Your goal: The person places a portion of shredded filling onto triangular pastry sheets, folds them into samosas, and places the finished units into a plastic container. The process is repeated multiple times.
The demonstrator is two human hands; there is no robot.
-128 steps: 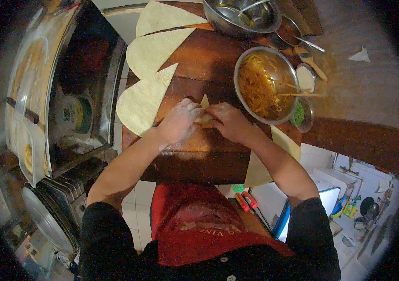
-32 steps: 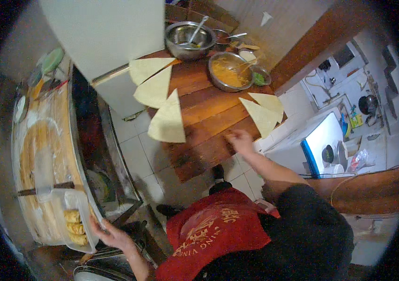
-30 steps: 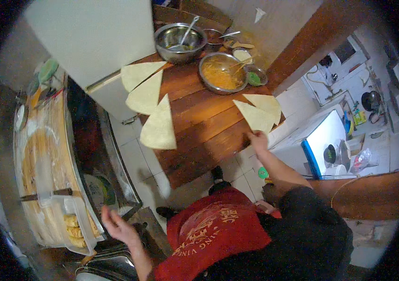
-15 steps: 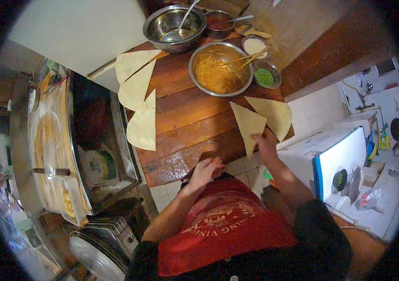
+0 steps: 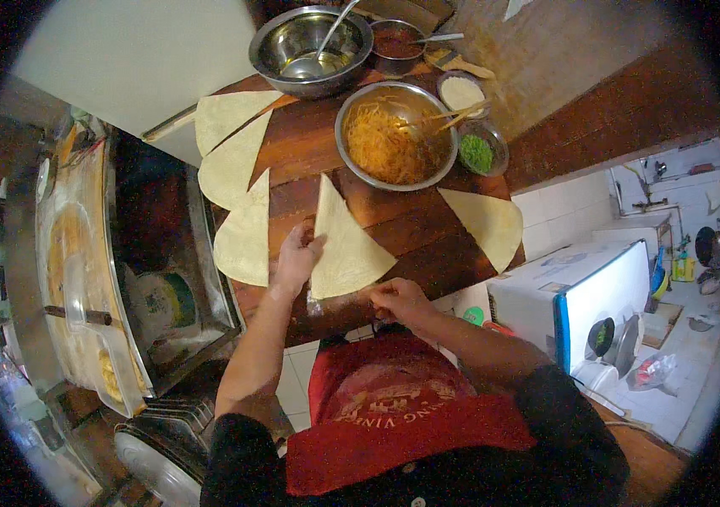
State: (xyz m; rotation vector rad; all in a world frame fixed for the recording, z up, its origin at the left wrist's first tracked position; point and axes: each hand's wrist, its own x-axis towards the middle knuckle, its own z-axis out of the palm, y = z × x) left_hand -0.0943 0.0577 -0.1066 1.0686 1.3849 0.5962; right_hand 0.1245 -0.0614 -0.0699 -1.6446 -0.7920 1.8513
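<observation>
A pale dough wedge [image 5: 345,249] lies in front of me on the wooden table, its point away from me and its rounded edge near. My left hand [image 5: 296,255] is closed with thumb and fingers at the wedge's left side. At the rounded edge, near its right corner, my right hand [image 5: 404,304] has its fingers curled together, seemingly pinching the dough; the exact contact is hard to see. Another dough wedge [image 5: 488,224] rests at the table's right edge. Along the left edge sit further dough wedges [image 5: 243,237], partly overlapping.
Beyond the wedge stands a steel bowl of orange shreds [image 5: 390,139] with chopsticks. Behind are a large steel bowl with a ladle [image 5: 309,80], a red-sauce bowl [image 5: 398,42], a pale-grain bowl [image 5: 461,91] and a chopped-greens bowl [image 5: 480,150]. A white box [image 5: 584,283] stands at right.
One dough wedge has moved from the right pair to the table's middle, its point now away from me. My left hand has reached forward and left; my right has come inward.
</observation>
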